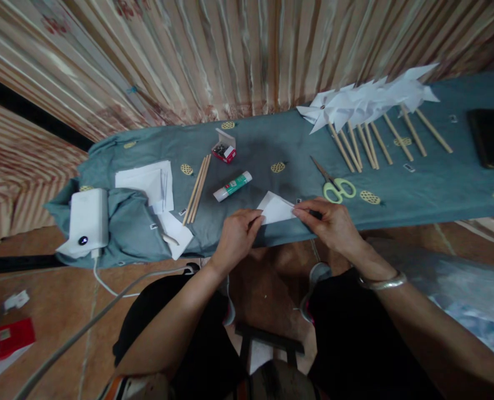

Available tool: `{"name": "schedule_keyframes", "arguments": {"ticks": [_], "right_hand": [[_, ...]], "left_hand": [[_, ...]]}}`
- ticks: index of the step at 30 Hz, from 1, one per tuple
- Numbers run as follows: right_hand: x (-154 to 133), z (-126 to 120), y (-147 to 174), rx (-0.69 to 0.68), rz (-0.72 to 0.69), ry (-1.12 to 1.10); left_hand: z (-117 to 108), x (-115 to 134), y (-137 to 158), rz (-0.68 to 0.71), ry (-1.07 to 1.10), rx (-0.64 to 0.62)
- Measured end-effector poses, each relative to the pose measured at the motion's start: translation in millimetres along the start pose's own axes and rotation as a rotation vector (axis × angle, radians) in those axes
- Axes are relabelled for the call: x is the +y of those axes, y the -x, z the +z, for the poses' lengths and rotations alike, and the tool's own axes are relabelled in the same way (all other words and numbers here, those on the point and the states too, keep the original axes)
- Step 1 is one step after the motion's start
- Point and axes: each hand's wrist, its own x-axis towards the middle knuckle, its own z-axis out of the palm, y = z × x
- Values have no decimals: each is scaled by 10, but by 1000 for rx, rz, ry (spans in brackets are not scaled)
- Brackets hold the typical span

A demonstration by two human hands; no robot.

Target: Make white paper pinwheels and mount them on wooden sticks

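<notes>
A small white sheet of paper [278, 210], folded into a triangle, is held at the front edge of the cloth-covered table. My left hand [237, 233] pinches its left corner, and my right hand [329, 225] pinches the right corner between thumb and fingers. Just beyond the paper lies a glue stick [232, 186] with a green and white label. Close to my right hand rest scissors [338, 189] with light green handles, their blades pointing away. Three or so thin wooden sticks [196, 189] lie to the left of the glue stick.
Several white paper pinwheels [363, 105] on wooden sticks lie at the back right. An open small red box [224, 151] holds tiny metal pieces. White paper sheets [144, 183] and a cabled white power bank [89, 219] are at left. A dark phone-like device [492, 138] lies far right.
</notes>
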Motion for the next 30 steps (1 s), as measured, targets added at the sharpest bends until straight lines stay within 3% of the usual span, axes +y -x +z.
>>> {"name": "schedule_keyframes", "arguments": {"ticks": [3, 5, 10, 19, 30], "right_hand": [[-25, 29, -35, 30, 52, -15], [-38, 42, -53, 52, 78, -46], [-77, 56, -78, 70, 107, -63], [-110, 76, -97, 111, 121, -40], [-144, 108, -133, 136, 118, 8]], "left_hand": [[10, 12, -24, 13, -29, 73], [7, 60, -16, 111, -135, 97], [90, 183, 80, 401, -415, -32], [213, 166, 145, 325, -547, -178], [224, 180, 133, 268, -545, -211]]}}
